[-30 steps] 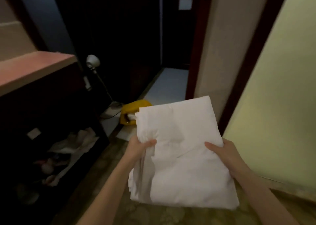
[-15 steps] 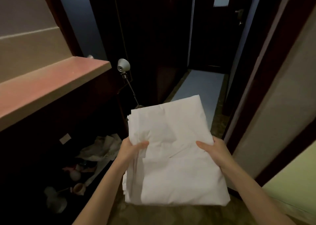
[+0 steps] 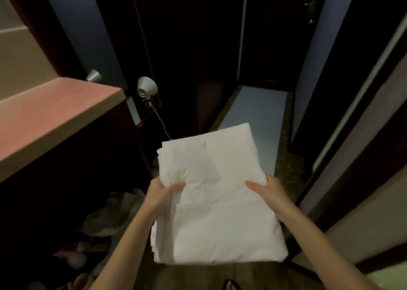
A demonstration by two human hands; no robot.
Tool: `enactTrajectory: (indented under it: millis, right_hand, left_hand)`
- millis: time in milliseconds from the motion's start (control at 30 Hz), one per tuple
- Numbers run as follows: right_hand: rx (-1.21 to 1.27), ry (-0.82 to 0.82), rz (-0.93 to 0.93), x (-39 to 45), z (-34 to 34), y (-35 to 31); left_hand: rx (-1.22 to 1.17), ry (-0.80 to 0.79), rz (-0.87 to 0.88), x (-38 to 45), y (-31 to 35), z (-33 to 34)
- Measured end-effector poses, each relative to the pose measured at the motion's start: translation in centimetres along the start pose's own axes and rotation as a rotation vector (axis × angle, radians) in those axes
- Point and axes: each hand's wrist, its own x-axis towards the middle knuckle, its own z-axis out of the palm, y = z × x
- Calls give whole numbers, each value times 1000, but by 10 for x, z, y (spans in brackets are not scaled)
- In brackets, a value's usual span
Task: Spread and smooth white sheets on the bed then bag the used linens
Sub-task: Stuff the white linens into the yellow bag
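Observation:
A folded stack of white sheets [image 3: 217, 206] is held flat in front of me, at about waist height. My left hand [image 3: 161, 193] grips its left edge, thumb lying on top and fingers hidden underneath. My right hand [image 3: 267, 193] grips the right edge the same way, thumb on top. The stack's layered edges show along the left side. No bed and no bag are in view.
A narrow dark hallway runs ahead to a dark door [image 3: 284, 36]. A reddish-topped counter [image 3: 55, 117] stands at left with a silver lamp [image 3: 146, 89] beside it. Crumpled cloth [image 3: 114, 214] and small items lie on the floor at lower left. A wall and door frame [image 3: 352, 157] close the right.
The view has swung to the right and moved forward along the hallway; the yellow thing on the floor is now out of sight. Both hands keep the same hold on the sheets.

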Motion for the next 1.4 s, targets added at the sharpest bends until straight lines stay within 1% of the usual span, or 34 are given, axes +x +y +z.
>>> enactTrajectory:
  millis: [200,333,433,533,600,800,1000,1100,1167,1333,1400]
  right_hand:
    - [-18,-29,16,109,19,-33]
    - [-55,-41,16,174,39,-52]
    - [-54,-35,49,219,54,-58]
    - [-46,-12,73,269,70,-64]
    - [-43,33,86,302,79,-67]
    - [22,158,155,388,93,-85]
    - [11,202,177,460,85,-86]
    - [27,186,199,499,79,-72]
    - [58,203,199,532,80,-54]
    - [52,264,236,599,96,21]
    - [60,285,258,624,102,59]
  left_hand:
    - [-2,31,-15,104,22,13]
    - [-6,53,-47,166,26,14]
    - [-11,43,-77,217,26,13]
    - [10,3,-70,279,24,16]
    - [27,-48,-68,322,26,21]
    - [50,-182,-140,444,44,40]
    - [62,-236,-118,522,54,84]
    - [88,-222,-144,552,39,106]
    - [74,-189,-161,578,19,122]
    - [104,-172,-288,634,-55,159]
    - [119,-185,-311,658,-88,173]
